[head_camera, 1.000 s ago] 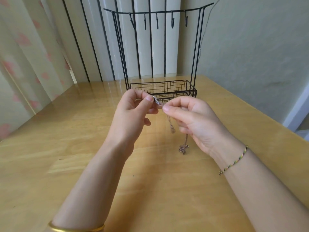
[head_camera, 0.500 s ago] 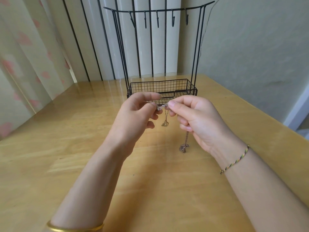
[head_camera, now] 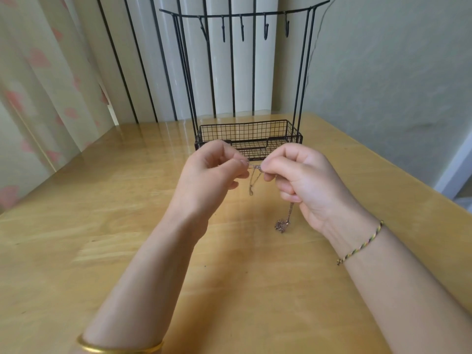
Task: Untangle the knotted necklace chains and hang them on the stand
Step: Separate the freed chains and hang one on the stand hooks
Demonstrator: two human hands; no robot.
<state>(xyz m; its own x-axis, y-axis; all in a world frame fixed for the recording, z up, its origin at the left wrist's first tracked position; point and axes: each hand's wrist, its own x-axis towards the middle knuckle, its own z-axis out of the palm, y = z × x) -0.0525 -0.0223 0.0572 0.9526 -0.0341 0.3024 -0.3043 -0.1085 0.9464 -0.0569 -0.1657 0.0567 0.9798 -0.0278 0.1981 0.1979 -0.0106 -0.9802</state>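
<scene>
Wooden desk (head_camera: 102,226) before curtains (head_camera: 38,72); wire stand (head_camera: 245,131) at the far edge, hooks (head_camera: 242,31) bare. Left grip (head_camera: 209,175) and right grip (head_camera: 304,180), just in front of it, each pinch the necklace chain (head_camera: 252,182). A short span runs level between them, a loop hangs below, and the knotted clump (head_camera: 281,224) dangles under the right grip.

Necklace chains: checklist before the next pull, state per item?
1. Grip of left hand on the chain: pinched, ok.
2. Grip of right hand on the chain: pinched, ok.
3. Chains untangled: not ok, a knotted clump hangs below the right hand.
4. Clump off the table: cannot tell.
5. Hooks on the stand bare: ok.
6. Number of chains in the knot: cannot tell.
</scene>
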